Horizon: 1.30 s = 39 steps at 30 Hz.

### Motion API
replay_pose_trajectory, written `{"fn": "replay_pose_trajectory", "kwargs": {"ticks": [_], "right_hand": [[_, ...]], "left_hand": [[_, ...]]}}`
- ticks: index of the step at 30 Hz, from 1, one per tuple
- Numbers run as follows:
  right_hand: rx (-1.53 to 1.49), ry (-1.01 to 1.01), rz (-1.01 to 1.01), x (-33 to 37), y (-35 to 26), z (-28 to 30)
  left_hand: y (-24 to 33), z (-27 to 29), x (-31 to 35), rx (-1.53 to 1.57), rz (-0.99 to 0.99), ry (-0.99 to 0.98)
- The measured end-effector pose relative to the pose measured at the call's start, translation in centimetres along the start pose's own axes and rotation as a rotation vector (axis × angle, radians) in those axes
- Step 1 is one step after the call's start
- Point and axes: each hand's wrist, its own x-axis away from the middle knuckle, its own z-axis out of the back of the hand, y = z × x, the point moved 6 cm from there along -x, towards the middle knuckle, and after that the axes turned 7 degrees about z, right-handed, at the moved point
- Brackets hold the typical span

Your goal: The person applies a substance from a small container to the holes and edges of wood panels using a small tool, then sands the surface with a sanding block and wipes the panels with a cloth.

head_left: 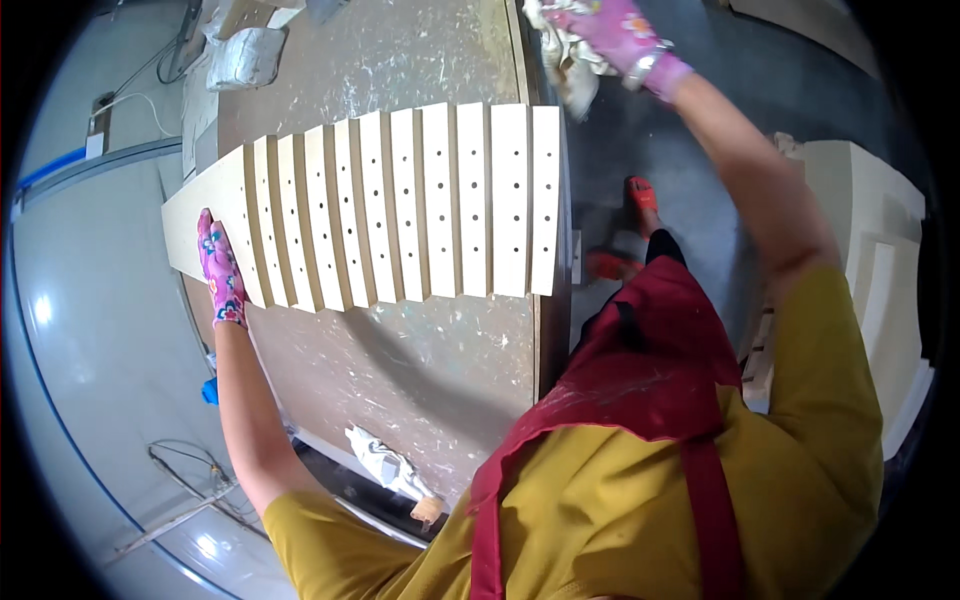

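Several pale boards [437,243] with small dark holes lie across the worktable in a stepped row, close together like overlapping slats. My left hand [222,268], in a pink flowered glove, rests on the leftmost board with its fingers stretched out. Off the table's right edge, my right hand [612,32] wears a matching glove and is closed on a crumpled whitish rag [574,78]. The rag hangs down over the floor, apart from the boards. Part of it is cut off by the top of the view.
The brown worktable [440,350] is scuffed with white marks. A white cloth bundle [385,462] lies by its near edge, and a white wrapped package [247,58] sits at the far left. Large pale panels [835,220] stand to the right. Red shoes [641,195] show on the grey floor.
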Motion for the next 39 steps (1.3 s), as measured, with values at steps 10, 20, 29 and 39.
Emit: {"fn": "replay_pose_trajectory", "kwargs": {"ticks": [10, 20, 29, 39], "right_hand": [[-0.109, -0.743, 0.204, 16.6, -5.9, -11.0], [0.695, 0.041, 0.659, 3.7, -0.5, 1.7], [0.591, -0.470, 0.579, 13.4, -5.9, -7.7], [0.639, -0.476, 0.441, 13.2, -5.2, -6.0]], "left_hand": [[1.1, -0.5, -0.5, 0.083, 0.024, -0.035], [-0.3, 1.3, -2.1, -0.076, 0.017, -0.030], [1.6, -1.1, -0.3, 0.133, 0.105, -0.041], [2.0, -1.2, 0.4, 0.054, 0.080, -0.026]]}}
